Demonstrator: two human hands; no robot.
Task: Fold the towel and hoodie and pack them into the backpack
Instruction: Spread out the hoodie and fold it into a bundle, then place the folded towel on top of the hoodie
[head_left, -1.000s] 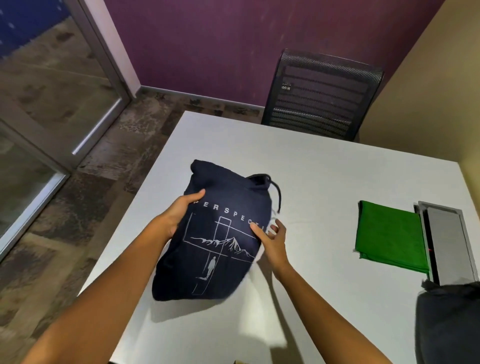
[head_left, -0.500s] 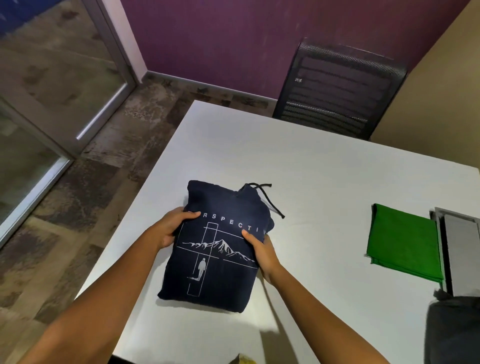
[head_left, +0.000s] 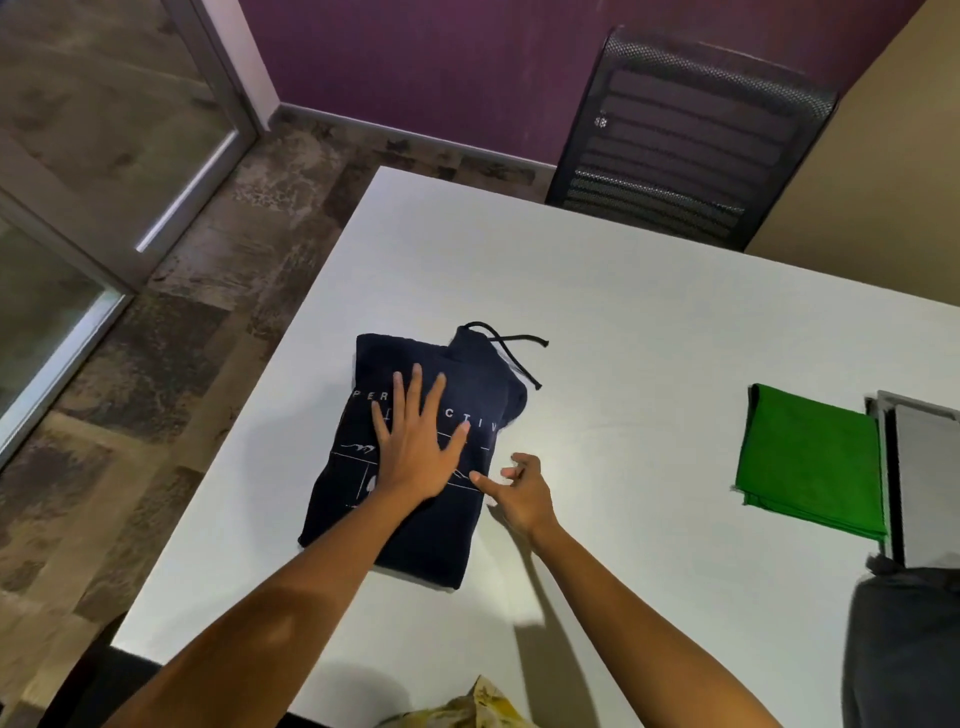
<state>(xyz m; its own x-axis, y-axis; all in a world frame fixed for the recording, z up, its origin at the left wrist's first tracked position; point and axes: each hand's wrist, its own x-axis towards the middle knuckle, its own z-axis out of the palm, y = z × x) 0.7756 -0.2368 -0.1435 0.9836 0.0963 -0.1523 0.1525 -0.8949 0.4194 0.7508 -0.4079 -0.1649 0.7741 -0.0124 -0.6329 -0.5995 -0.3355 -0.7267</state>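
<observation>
Head view: the navy hoodie (head_left: 410, 457) lies folded into a compact bundle on the white desk (head_left: 623, 332), drawstring trailing at its far end. The left hand (head_left: 418, 449) presses flat on it, fingers spread wide, holding nothing. The right hand (head_left: 522, 491) hovers just beside the bundle's right edge, loosely curled and empty. The folded green towel (head_left: 810, 462) lies well apart to the right, near the dark backpack (head_left: 904, 649) at the frame's edge. Folding looks finished; next comes lifting each bundle without unfolding it into the backpack
</observation>
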